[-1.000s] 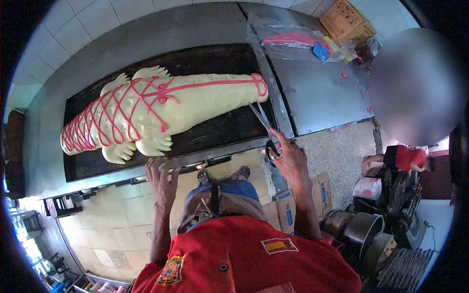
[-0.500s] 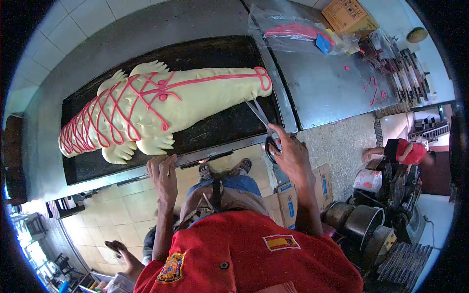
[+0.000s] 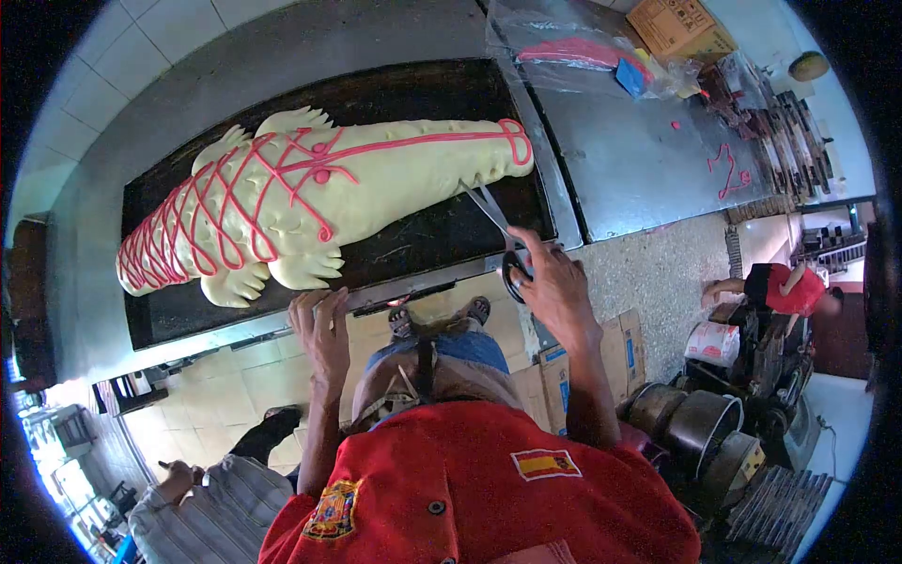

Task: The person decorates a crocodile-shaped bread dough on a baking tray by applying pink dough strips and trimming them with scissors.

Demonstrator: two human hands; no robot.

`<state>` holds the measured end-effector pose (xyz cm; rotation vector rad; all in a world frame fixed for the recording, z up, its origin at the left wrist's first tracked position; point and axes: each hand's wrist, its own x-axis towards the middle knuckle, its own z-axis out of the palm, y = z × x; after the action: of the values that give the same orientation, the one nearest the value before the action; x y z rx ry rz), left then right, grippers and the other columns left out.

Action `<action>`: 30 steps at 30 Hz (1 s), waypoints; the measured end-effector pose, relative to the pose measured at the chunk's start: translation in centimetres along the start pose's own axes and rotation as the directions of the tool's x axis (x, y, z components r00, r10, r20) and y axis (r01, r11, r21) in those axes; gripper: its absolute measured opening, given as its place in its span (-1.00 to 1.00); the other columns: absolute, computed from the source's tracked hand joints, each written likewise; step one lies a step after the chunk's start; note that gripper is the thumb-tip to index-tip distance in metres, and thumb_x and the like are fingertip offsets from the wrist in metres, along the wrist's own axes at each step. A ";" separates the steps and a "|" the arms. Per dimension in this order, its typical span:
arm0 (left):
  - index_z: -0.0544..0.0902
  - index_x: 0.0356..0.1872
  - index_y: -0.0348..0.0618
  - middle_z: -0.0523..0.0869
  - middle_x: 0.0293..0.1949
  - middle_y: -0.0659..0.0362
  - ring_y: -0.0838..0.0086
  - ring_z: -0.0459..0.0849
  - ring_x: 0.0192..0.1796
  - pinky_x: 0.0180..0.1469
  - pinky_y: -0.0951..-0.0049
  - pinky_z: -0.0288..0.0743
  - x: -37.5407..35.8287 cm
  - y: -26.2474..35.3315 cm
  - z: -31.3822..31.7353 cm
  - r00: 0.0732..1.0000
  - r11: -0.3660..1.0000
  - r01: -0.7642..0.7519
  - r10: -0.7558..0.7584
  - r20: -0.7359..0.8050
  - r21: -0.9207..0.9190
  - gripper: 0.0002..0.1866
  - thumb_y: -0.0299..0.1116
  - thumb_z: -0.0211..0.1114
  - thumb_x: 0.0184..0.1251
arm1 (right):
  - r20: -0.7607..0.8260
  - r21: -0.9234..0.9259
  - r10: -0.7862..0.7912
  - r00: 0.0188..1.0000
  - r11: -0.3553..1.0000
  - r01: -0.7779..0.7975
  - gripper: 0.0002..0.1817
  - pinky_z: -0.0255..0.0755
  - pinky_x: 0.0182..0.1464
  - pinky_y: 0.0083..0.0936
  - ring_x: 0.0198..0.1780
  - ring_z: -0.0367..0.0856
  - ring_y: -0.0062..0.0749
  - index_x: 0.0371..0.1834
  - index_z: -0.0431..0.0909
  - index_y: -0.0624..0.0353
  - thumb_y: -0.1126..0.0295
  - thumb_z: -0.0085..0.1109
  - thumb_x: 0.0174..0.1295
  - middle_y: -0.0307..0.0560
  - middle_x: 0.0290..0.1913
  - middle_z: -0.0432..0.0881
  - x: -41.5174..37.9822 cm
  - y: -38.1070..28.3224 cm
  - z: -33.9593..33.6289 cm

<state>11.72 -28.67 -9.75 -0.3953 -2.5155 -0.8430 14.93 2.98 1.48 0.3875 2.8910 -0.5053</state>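
Observation:
A large pale dough shape like a crocodile (image 3: pixel 404 179) lies on a dark baking tray (image 3: pixel 413 249), with pink dough strips crisscrossed over its left part. My right hand (image 3: pixel 556 289) grips a pair of scissors (image 3: pixel 492 212) by the dark handles. Their blade tips touch the dough's near edge, close to its right end, where small snipped points stick up. Whether the blades are fully closed is hard to make out. My left hand (image 3: pixel 319 324) rests at the table's front edge below the dough's near foot, fingers loosely bent and holding nothing.
On the metal table to the right lie pink dough in clear plastic (image 3: pixel 578 52), pink scraps (image 3: pixel 725 171) and a cardboard box (image 3: pixel 678 38). Metal pots (image 3: pixel 700 423) stand lower right. A person in striped clothing (image 3: pixel 211 508) is lower left; another in red (image 3: pixel 794 289) stands far right.
The scissors' tips have shifted slightly left along the dough's edge, and another small snipped point shows. My left hand stays at the edge. The person at lower left has moved further into view.

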 end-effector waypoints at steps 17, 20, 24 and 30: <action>0.70 -0.12 -0.01 0.60 -0.14 0.16 0.20 0.53 0.00 0.12 0.15 0.35 0.3 -0.3 0.0 0.999 0.999 -0.018 0.017 -0.028 -0.045 -0.71 -0.53 0.42 0.10 | 0.028 0.093 -0.029 0.999 0.995 0.026 -0.47 0.44 -0.08 -0.12 -0.14 0.66 -0.10 0.30 0.32 -0.18 0.32 0.25 0.27 -0.01 -0.21 0.66 -1.1 -1.5 -0.2; 0.70 -0.12 0.00 0.60 -0.15 0.17 0.22 0.53 0.00 0.11 0.17 0.36 0.3 -0.1 0.0 1.000 0.998 -0.020 0.019 -0.019 -0.060 -0.70 -0.52 0.44 0.08 | 0.030 0.064 -0.038 0.999 0.997 0.036 -0.50 0.42 -0.07 -0.11 -0.15 0.66 -0.06 0.29 0.33 -0.19 0.37 0.19 0.30 0.00 -0.20 0.65 -2.4 -2.6 -0.9; 0.71 -0.14 0.00 0.60 -0.15 0.19 0.23 0.53 0.00 0.11 0.17 0.35 0.2 -0.2 0.2 0.999 0.999 -0.013 0.011 -0.035 -0.053 -0.73 -0.50 0.44 0.09 | -0.014 -0.027 -0.063 0.998 0.998 0.063 -0.51 0.40 -0.04 -0.12 -0.14 0.66 -0.06 0.29 0.34 -0.19 0.35 0.20 0.30 0.00 -0.18 0.65 -0.6 -2.8 1.4; 0.72 -0.18 -0.06 0.61 -0.18 0.15 0.25 0.54 -0.04 0.05 0.22 0.39 0.6 0.2 -0.3 0.999 0.999 -0.028 0.026 -0.043 -0.041 -0.74 -0.56 0.42 0.07 | 0.004 0.084 -0.117 0.993 0.990 0.116 -0.42 0.41 -0.03 0.05 -0.09 0.65 0.08 0.33 0.27 -0.16 0.34 0.23 0.25 0.13 -0.17 0.64 -1.9 -2.7 0.6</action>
<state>11.38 -28.65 -9.13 -0.4196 -2.4515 -0.8849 16.02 -0.06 2.14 0.2280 2.9035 -0.6461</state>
